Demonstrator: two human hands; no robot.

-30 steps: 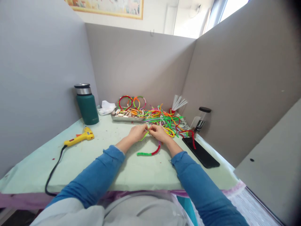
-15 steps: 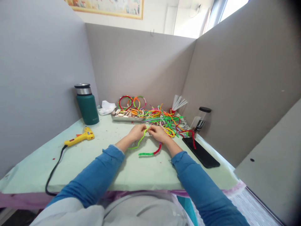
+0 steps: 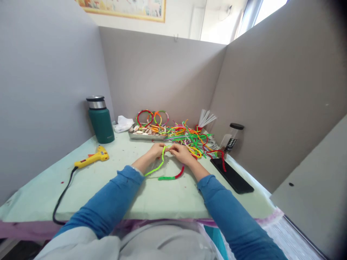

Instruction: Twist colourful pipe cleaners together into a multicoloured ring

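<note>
Head view, left hand (image 3: 157, 150) and right hand (image 3: 181, 153) pinched closed on lime pipe cleaner (image 3: 163, 157), green bottle (image 3: 101, 124), its lettering (image 3: 109, 137) illegible

Craft booth: grey partitions (image 3: 162, 76), covered table (image 3: 168, 202), glue gun (image 3: 93, 158), pipe cleaners (image 3: 191, 135)

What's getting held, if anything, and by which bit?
A lime-green pipe cleaner is held by its far part in the left grip. The right grip meets it there, but its exact hold is hidden.
</note>
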